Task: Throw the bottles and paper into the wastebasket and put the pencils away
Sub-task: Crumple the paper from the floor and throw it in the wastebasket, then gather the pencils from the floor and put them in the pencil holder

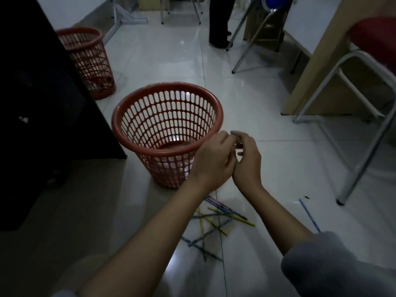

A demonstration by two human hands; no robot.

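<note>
A red slatted wastebasket [150, 97] stands on the tiled floor ahead of me, with something pale lying dimly at its bottom. My left hand [211, 159] and my right hand [248, 161] meet just off its near right rim, fingers curled toward each other. A small pale scrap [239, 152] shows between them, pinched by the right fingers; I cannot tell what it is. Several coloured pencils [214, 221] lie crossed on the floor under my forearms. One blue pencil [309, 215] lies apart to the right.
A second red basket [85, 61] stands at the back left beside a tall black cabinet [42, 103]. A metal-legged chair [364, 116] with a red seat and a wooden desk panel [317, 67] are on the right. A person's legs [218, 24] stand at the back.
</note>
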